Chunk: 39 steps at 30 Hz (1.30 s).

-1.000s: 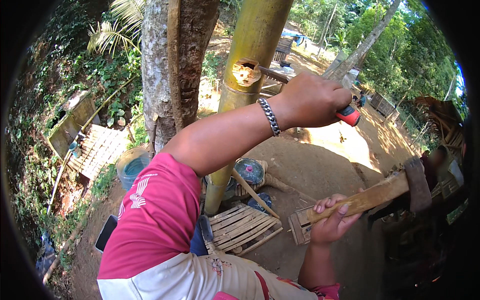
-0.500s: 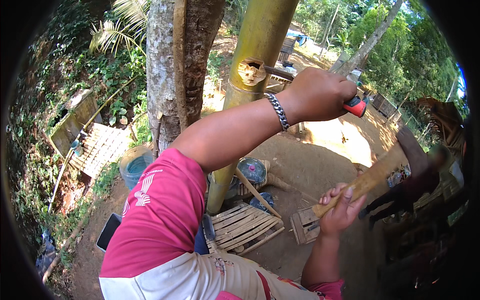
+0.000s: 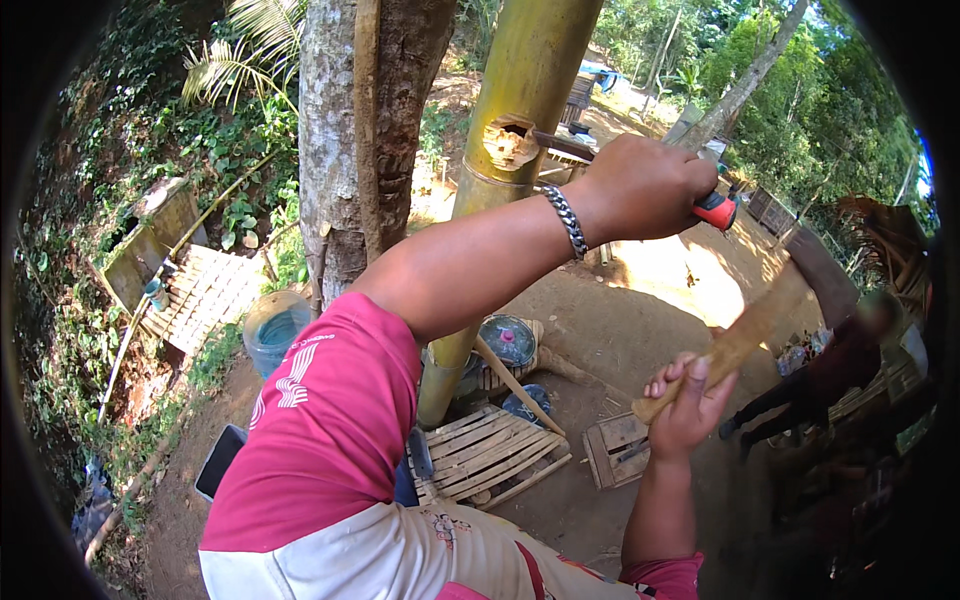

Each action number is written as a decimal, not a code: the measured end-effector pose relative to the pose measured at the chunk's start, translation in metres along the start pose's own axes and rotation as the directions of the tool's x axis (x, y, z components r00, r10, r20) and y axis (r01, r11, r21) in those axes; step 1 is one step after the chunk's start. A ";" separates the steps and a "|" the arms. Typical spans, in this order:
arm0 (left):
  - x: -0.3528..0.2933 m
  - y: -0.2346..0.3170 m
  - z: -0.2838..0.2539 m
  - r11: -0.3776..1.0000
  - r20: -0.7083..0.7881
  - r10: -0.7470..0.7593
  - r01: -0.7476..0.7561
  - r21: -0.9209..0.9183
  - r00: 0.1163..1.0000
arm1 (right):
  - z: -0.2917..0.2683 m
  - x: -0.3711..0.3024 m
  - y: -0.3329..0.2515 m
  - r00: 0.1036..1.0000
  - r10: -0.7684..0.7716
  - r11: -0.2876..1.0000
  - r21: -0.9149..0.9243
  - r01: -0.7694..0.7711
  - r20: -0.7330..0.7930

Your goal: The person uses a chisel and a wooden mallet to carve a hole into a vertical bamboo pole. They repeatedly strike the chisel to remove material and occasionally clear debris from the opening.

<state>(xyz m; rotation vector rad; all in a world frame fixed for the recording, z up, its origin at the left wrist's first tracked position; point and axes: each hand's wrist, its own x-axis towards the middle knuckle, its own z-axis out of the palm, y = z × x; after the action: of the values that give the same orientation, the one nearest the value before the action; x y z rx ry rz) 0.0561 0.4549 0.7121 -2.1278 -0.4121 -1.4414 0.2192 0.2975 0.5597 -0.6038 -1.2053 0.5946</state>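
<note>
A thick yellow-green bamboo pole [image 3: 530,70] rises in front of me, leaning slightly. A ragged, pale-edged hole [image 3: 510,143] is cut in its wall, dark at the top. My left hand [image 3: 645,188], a chain bracelet on its wrist, is closed around a chisel [image 3: 716,211] with a red and black handle. Its dark metal blade points left, the tip at the hole's right edge. Lower right, my right hand [image 3: 688,400] grips the near end of a flat wooden bat [image 3: 735,345]. The bat slants up and right, blurred at its far end, apart from the chisel.
A tree trunk [image 3: 335,130] stands left of the pole. Around the pole's foot are a slatted bamboo platform [image 3: 495,450], a lidded tub [image 3: 507,342] and a wooden pole. Buckets [image 3: 275,335] stand to the left. Another person [image 3: 835,365] is at the far right.
The bat and my right hand have moved slightly up and right. My left hand keeps the chisel at the hole, whose dark opening shows a little more. The whole view has shifted slightly.
</note>
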 end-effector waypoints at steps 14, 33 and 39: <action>0.010 0.000 0.003 0.999 0.008 -0.040 0.040 0.011 0.999 | -0.006 0.017 0.001 0.978 0.202 0.970 -0.148 -0.191 0.057; 0.017 0.000 0.008 0.992 0.089 -0.119 0.115 0.048 0.989 | 0.003 0.032 -0.007 1.000 0.019 0.998 -0.052 -0.020 -0.025; 0.017 -0.005 0.011 0.992 0.112 -0.121 0.116 0.047 0.986 | 0.021 0.035 -0.012 0.974 -0.084 0.989 0.099 0.107 -0.209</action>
<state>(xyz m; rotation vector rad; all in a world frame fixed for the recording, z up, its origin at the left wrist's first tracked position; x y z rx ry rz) 0.0682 0.4647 0.7259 -2.1924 -0.6154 -1.3667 0.2088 0.3163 0.5964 -0.4982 -0.9962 0.5008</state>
